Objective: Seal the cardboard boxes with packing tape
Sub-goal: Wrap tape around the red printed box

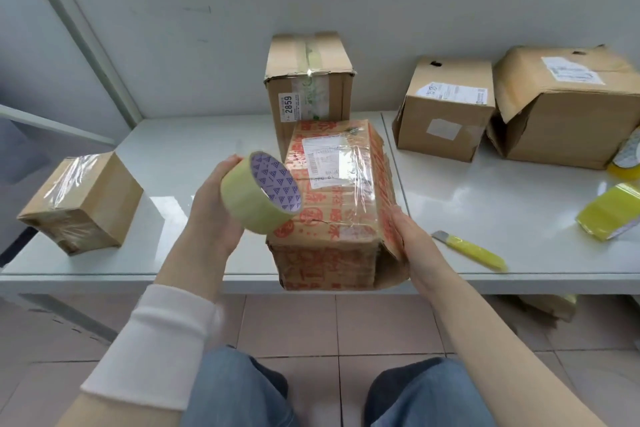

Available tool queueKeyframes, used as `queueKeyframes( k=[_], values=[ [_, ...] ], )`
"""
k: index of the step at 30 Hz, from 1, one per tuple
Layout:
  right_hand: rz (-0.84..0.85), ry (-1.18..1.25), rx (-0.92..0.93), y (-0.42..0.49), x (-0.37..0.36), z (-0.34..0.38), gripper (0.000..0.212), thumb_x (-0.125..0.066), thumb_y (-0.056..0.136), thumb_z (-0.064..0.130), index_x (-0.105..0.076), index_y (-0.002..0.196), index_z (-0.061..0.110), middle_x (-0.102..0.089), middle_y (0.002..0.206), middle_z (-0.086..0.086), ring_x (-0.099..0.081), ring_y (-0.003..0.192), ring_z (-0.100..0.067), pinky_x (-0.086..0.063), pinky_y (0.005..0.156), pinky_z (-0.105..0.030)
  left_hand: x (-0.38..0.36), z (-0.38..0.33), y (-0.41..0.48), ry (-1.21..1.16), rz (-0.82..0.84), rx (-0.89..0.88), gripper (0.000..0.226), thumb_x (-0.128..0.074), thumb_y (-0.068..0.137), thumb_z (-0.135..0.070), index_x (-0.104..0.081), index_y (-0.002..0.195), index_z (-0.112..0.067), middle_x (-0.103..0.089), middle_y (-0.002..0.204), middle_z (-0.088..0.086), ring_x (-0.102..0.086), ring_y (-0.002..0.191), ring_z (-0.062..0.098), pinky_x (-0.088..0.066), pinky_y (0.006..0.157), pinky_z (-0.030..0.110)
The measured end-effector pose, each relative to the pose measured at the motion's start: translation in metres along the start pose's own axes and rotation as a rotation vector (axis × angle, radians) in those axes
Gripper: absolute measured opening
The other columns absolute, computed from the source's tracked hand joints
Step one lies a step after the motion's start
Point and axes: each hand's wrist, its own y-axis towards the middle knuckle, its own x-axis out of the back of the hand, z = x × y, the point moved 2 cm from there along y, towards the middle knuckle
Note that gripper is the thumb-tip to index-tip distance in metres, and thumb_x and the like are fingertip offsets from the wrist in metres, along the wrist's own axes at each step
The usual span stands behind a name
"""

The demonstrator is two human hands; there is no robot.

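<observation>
A cardboard box with red print (332, 204) sits at the white table's front edge, its top covered in clear tape and a white label. My left hand (213, 208) holds a roll of clear packing tape (261, 192) up beside the box's left side, the purple-patterned core facing me. My right hand (410, 239) rests flat against the box's right side, on a bent side flap. Other boxes: a taped one (83, 203) at the left, a tall one marked 2859 (308, 83) behind, and two more (445, 107) (568, 104) at the right.
A yellow utility knife (472, 251) lies on the table (194, 149) right of my right hand. Yellow tape rolls (609, 211) (628, 158) lie at the far right edge. A wall stands behind the table. Below the table edge are a tiled floor and my knees.
</observation>
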Motion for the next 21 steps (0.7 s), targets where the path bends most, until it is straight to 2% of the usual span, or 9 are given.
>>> queueKeyframes(
  k=[2,4,7,9,11,13,15,17,21],
  values=[
    [0.042,0.087,-0.023,0.003,-0.005,0.003,0.069,-0.046,0.088,0.058,-0.028,0.146,0.024,-0.056,0.130,0.004,-0.059,0.110,-0.009,-0.048,0.090,-0.029,0.004,0.003,0.007,-0.043,0.009,0.086,0.047,-0.039,0.098,-0.027,-0.073,0.066,-0.019,-0.068,0.074,0.001,-0.064,0.074,0.016,-0.049,0.073,0.031],
    [0.042,0.106,-0.020,0.007,-0.008,0.004,0.057,-0.038,0.098,0.042,-0.018,0.148,0.026,-0.056,0.124,0.010,-0.058,0.104,-0.004,-0.046,0.081,-0.024,0.003,0.004,0.011,0.038,0.039,0.134,0.033,-0.037,0.098,-0.024,-0.066,0.085,-0.014,-0.067,0.083,0.007,-0.065,0.076,0.020,-0.050,0.073,0.034],
    [0.006,0.072,-0.001,0.007,-0.012,0.008,0.056,-0.035,0.100,0.038,-0.015,0.150,0.023,-0.034,0.145,0.013,-0.043,0.119,-0.004,-0.036,0.096,-0.022,0.002,0.007,0.013,0.155,0.097,0.162,0.029,-0.035,0.098,-0.016,-0.062,0.089,-0.011,-0.070,0.070,0.004,-0.067,0.064,0.017,-0.049,0.063,0.030],
    [-0.005,0.030,0.013,0.007,-0.014,0.009,0.053,-0.035,0.097,0.046,-0.025,0.147,0.029,-0.031,0.150,0.011,-0.039,0.130,-0.009,-0.032,0.108,-0.029,0.002,0.008,0.011,0.141,0.105,0.167,0.029,-0.036,0.097,-0.016,-0.063,0.087,-0.010,-0.070,0.067,0.003,-0.066,0.066,0.018,-0.050,0.062,0.029],
    [-0.023,-0.013,0.044,0.004,-0.014,0.014,0.050,-0.034,0.097,0.048,-0.032,0.144,0.031,-0.040,0.145,0.010,-0.044,0.127,-0.010,-0.037,0.106,-0.034,0.001,0.011,0.006,0.117,0.109,0.178,0.029,-0.036,0.096,-0.016,-0.062,0.085,-0.009,-0.070,0.066,0.003,-0.066,0.066,0.019,-0.050,0.065,0.030],
    [-0.057,-0.073,0.104,-0.001,-0.011,0.032,0.044,-0.033,0.099,0.042,-0.037,0.142,0.030,-0.042,0.140,0.013,-0.046,0.122,-0.008,-0.041,0.098,-0.028,0.000,0.016,0.002,0.101,0.108,0.192,0.031,-0.035,0.096,-0.014,-0.062,0.082,-0.008,-0.069,0.063,0.003,-0.066,0.060,0.016,-0.050,0.062,0.029],
    [-0.088,-0.182,0.159,-0.006,-0.006,0.052,0.045,-0.035,0.099,0.041,-0.039,0.141,0.027,-0.044,0.142,0.008,-0.046,0.125,-0.012,-0.039,0.104,-0.035,-0.003,0.024,-0.003,0.043,0.109,0.194,0.035,-0.034,0.096,-0.013,-0.064,0.078,-0.008,-0.069,0.065,0.005,-0.067,0.058,0.015,-0.052,0.060,0.026],
    [-0.133,-0.285,0.202,-0.013,-0.002,0.073,0.044,-0.037,0.099,0.037,-0.042,0.140,0.024,-0.047,0.141,0.005,-0.045,0.126,-0.015,-0.033,0.109,-0.038,-0.004,0.031,-0.005,-0.038,0.119,0.192,0.036,-0.038,0.092,-0.014,-0.069,0.074,-0.009,-0.070,0.072,0.008,-0.068,0.065,0.018,-0.052,0.067,0.030],
    [-0.141,-0.568,0.270,-0.021,-0.006,0.098,0.042,-0.036,0.099,0.035,-0.043,0.139,0.024,-0.047,0.140,0.004,-0.044,0.124,-0.017,-0.033,0.101,-0.031,-0.002,0.046,-0.005,-0.163,0.123,0.251,0.017,-0.063,0.058,-0.013,-0.068,0.073,-0.008,-0.063,0.087,0.013,-0.060,0.082,0.026,-0.043,0.083,0.038]
  ],
)
